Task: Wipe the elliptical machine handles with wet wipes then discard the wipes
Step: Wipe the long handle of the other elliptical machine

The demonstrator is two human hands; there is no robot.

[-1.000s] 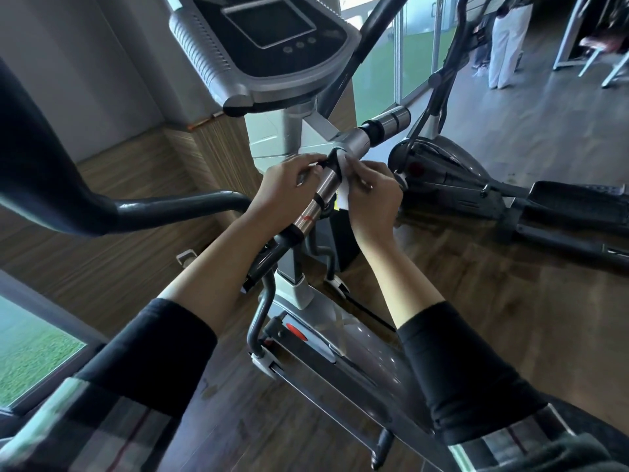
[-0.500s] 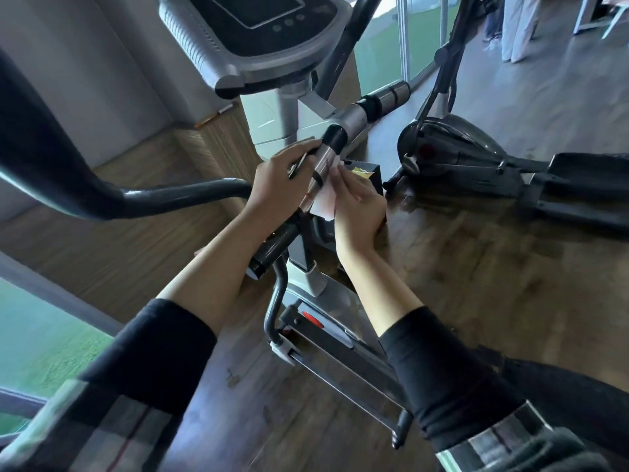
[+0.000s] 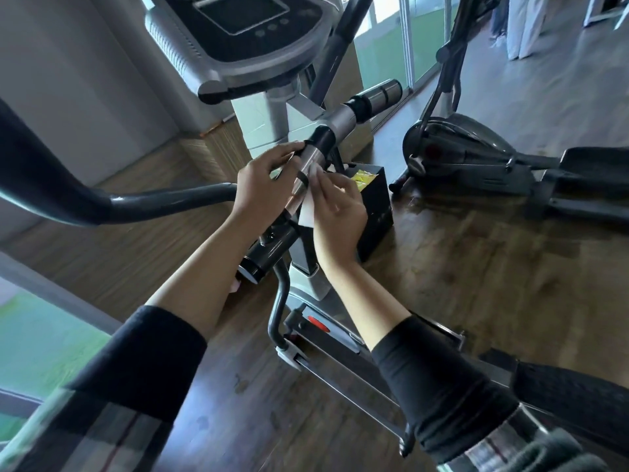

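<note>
Both hands at the fixed handle [image 3: 308, 172] below the console [image 3: 245, 39]: left hand [image 3: 262, 185] with fingers curled against the metal section, right hand [image 3: 340, 212] pressing a white wet wipe [image 3: 308, 212] to the handle's right side. The wipe is mostly hidden behind the right fingers and the bar. Behind the right hand a black bin [image 3: 376, 212] on the floor is partly blocked; its contents show only as white and yellow scraps.

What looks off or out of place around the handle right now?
Little stands out. A black box-shaped bin sits on the wooden floor right behind the grey elliptical handle, holding a yellow wrapper. Both hands, left and right, work the white wet wipe normally.
</note>
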